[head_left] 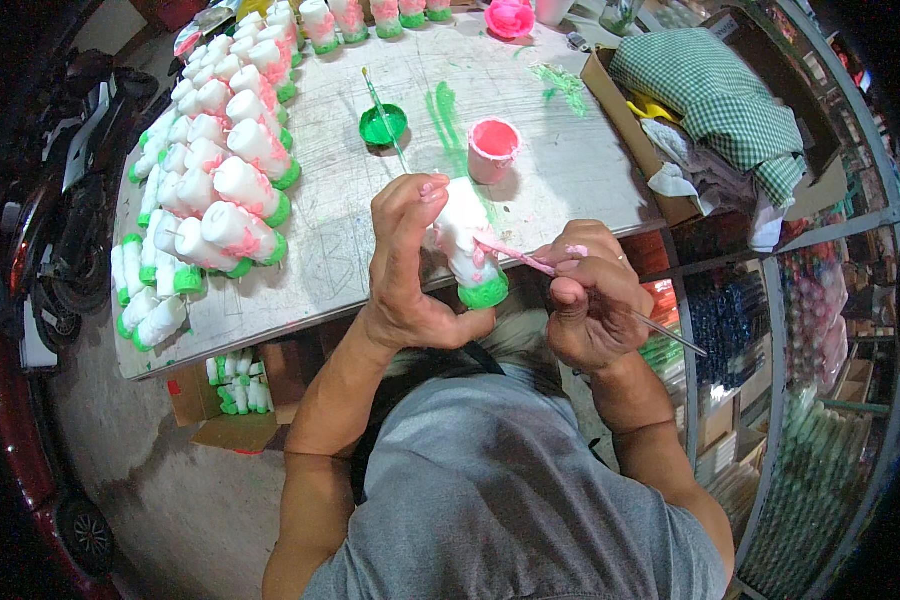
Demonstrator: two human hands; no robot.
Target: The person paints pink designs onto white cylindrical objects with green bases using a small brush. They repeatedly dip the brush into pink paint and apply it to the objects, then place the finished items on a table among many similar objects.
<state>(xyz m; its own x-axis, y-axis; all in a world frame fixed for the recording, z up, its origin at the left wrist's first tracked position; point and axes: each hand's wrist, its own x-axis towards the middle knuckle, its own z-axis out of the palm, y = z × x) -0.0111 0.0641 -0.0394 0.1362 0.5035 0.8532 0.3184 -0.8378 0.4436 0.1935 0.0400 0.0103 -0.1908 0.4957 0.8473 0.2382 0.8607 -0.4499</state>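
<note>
Painting candle (464,230) between hands, likely: your left hand (405,270) half-curled, holding it; right hand (602,300) pinching brush (518,255). Maybe turn next.

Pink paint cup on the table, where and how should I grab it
Probably grip the cup around its outer wall, below the rim, coming from the right: it stands upright, its open top shows pink paint, and the candle in your left hand crowds its near left side.

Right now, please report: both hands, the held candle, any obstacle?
Left hand: holding white candle. Right hand: holding brush, pink tip at candle's side. Candle: green base, pink-marked side. Nothing seen blocking brush; pink pot beyond.
</note>
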